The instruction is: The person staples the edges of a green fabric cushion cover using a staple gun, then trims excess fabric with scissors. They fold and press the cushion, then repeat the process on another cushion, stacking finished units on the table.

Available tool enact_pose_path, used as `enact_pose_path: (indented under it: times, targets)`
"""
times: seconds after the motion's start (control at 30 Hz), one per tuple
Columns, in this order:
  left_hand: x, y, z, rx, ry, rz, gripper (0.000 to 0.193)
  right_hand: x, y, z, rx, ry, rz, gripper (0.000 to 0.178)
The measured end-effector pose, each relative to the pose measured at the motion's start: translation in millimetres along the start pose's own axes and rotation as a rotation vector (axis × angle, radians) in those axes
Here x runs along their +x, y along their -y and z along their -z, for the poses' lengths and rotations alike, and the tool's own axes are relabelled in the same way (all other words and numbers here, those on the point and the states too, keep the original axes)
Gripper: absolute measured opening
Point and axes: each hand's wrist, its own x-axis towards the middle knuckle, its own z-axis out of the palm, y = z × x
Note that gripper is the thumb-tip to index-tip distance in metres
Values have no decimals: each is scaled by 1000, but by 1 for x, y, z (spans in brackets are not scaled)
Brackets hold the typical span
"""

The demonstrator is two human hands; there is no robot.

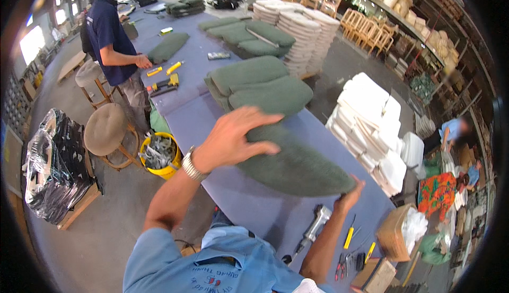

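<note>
A green upholstered seat cushion (299, 165), rounded at one end, lies over the blue worktable (196, 118) in front of me. My left hand (233, 139), with a metal watch on the wrist, rests flat on the cushion's left end, fingers spread. My right hand (351, 195) grips the cushion's near right edge from below; its fingers are mostly hidden under it. Two more green cushions (260, 83) are stacked just beyond.
A pneumatic stapler (313, 229) and several hand tools (352, 250) lie on the table's near end. Stacked white foam pads (374, 128) stand to the right. A person in a dark blue shirt (108, 33) works at the table's far left, by stools and a yellow bucket (159, 155).
</note>
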Motion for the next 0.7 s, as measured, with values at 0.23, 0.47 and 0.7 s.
enact_pose_path:
  times: [0.23, 0.47, 0.7]
  targets:
    - [65, -41, -155, 435, 62, -321, 52, -43, 84, -91, 9, 435, 178, 72]
    - [92, -67, -220, 491, -28, -464, 25, -30, 123, -109, -116, 472, 344, 74]
    - [81, -70, -218, 545, -42, -440, 25, -27, 104, -107, -151, 496, 383, 78]
